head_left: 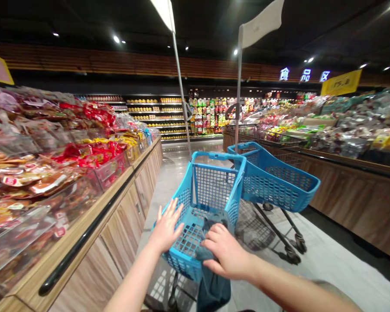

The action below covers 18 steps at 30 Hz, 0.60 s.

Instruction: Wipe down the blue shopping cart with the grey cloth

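A blue plastic shopping cart (192,231) stands right in front of me, its basket showing a grid floor and mesh walls. My left hand (167,226) is over the basket's near left rim, fingers spread and holding nothing. On the near right side, my right hand (225,251) curls over a dark blue cloth (216,288). The cloth drapes across the rim, partly inside the basket and partly hanging down outside. Whether it is a bag or a garment I cannot tell. My right fingertips are partly hidden against the cloth.
A second blue cart (274,186) touches the first on the right. Tall poles with white flags (261,26) rise from both. Packaged-food bins (52,173) with a black rail line the left; another display counter (354,186) runs along the right. Stocked shelves (157,112) stand far ahead.
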Tool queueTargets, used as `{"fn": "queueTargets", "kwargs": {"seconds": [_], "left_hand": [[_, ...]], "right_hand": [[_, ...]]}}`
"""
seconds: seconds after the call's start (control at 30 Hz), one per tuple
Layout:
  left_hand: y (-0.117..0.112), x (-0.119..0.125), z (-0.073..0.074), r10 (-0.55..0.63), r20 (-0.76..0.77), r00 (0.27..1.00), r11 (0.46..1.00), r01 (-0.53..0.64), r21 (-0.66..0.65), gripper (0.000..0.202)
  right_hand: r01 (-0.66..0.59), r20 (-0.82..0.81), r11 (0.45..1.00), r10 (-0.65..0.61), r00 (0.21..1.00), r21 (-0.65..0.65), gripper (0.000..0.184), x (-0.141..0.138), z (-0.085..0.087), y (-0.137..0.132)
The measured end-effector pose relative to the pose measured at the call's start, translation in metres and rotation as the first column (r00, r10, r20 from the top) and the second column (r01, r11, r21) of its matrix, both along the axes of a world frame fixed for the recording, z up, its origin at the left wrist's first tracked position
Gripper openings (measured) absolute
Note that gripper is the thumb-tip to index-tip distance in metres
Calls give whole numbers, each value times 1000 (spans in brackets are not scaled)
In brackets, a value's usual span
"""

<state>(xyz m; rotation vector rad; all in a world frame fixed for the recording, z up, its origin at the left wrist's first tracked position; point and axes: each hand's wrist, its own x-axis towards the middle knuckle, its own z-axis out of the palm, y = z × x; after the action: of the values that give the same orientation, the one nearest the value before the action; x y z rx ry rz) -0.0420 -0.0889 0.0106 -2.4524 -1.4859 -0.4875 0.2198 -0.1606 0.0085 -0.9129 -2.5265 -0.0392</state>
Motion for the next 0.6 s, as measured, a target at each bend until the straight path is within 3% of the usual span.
{"fn": "queueTargets", "kwargs": {"seconds": [0.1,0.17,0.23,0.33,0.47,0.6], "left_hand": [[16,-12,3,-25,-40,999,997,21,-77,64],[24,-16,3,-48,-63,997,991,39,-130,69],[30,-17,3,-68,-83,994,983,53,-177,73],[36,-12,4,-80,-107,991,970,53,-237,82],[42,-2,6,-123,-126,984,955,83,-285,86],[55,5,5,-146,-105,984,954,112,-279,85]], "right_hand": [[-58,101,998,54,993,35,46,-8,1,7],[-97,175,994,87,981,50,45,6,6,26],[-64,214,995,48,976,73,40,38,14,50],[62,208,984,-97,973,168,32,111,36,86],[276,106,904,-324,940,326,28,208,66,119],[450,-11,814,-480,877,367,35,245,66,126]]}}
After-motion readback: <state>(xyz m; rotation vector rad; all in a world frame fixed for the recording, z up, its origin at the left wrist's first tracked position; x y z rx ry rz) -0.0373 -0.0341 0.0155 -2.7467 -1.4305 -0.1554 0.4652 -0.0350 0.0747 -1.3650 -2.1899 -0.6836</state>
